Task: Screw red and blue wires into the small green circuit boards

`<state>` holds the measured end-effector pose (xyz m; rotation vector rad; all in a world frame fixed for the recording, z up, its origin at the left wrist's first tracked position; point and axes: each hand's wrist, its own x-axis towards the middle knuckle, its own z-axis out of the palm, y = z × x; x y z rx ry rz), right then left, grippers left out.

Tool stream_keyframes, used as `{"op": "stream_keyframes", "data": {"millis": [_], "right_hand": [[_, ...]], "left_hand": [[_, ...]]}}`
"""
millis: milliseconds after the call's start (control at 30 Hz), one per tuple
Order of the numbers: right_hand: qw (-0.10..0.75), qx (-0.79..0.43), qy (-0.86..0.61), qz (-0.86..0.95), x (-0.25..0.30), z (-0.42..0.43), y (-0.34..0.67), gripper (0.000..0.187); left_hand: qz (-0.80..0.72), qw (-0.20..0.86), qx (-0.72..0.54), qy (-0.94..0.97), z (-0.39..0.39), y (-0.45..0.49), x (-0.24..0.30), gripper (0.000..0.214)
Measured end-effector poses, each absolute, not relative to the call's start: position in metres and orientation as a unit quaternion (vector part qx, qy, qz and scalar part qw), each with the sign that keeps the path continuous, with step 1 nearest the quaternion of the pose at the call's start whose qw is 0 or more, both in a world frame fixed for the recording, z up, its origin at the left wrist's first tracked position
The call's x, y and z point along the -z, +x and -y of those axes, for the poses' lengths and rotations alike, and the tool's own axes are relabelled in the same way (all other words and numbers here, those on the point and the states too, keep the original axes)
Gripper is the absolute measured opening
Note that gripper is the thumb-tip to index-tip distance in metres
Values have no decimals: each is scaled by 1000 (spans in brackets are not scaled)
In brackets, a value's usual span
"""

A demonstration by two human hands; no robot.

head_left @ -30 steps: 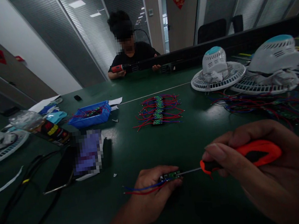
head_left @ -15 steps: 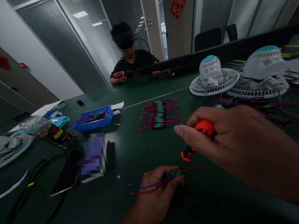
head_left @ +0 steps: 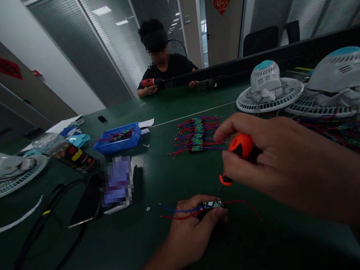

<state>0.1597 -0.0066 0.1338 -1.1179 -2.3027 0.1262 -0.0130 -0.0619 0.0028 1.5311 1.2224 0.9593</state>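
My left hand (head_left: 193, 224) pinches a small circuit board (head_left: 212, 204) low over the green table. Blue and red wires stick out of the board to the left, and a red wire trails off its right end. My right hand (head_left: 260, 156) is closed round the orange and black handle of a screwdriver (head_left: 241, 145). The thin shaft slants down to the left, and its tip meets the board or lies just above it; I cannot tell which. Beyond my hands lies a column of several wired circuit boards (head_left: 197, 135) set side by side.
A blue bin (head_left: 117, 138) holds wired boards. To the left are a phone (head_left: 85, 202), a bottle (head_left: 68, 154) and a black cable (head_left: 27, 252). White fan parts (head_left: 267, 84) and more wired boards (head_left: 345, 129) occupy the right. A person (head_left: 166, 67) across the table holds a red tool.
My right hand has shifted its grip, with thumb and forefinger curled further round the screwdriver handle. The board in my left hand has tilted slightly. The whole view has shifted a little.
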Motion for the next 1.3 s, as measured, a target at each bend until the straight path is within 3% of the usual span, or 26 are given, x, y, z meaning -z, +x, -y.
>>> {"op": "stream_keyframes", "data": {"millis": [200, 400, 600, 733, 900, 1133, 1300], "right_hand": [[258, -92, -414, 868, -138, 11, 160, 14], [242, -57, -442, 862, -136, 7, 159, 41], [231, -12, -448, 863, -132, 4, 156, 27], [275, 25, -405, 872, -126, 2, 159, 22], [300, -30, -455, 838, -127, 4, 158, 25], [249, -68, -455, 852, -135, 9, 156, 14], [225, -53, -465, 855, -137, 7, 157, 45]], "left_hand": [[-489, 449, -393, 637, 62, -12, -4, 18], [-489, 448, -396, 635, 61, -12, -3, 21], [-484, 443, -394, 644, 62, -12, -6, 21], [-485, 444, -396, 641, 63, -12, -6, 20], [-490, 450, -396, 633, 62, -12, -5, 21], [-486, 441, -393, 644, 62, -11, -7, 18], [-485, 435, -395, 648, 62, -12, -5, 18]]}}
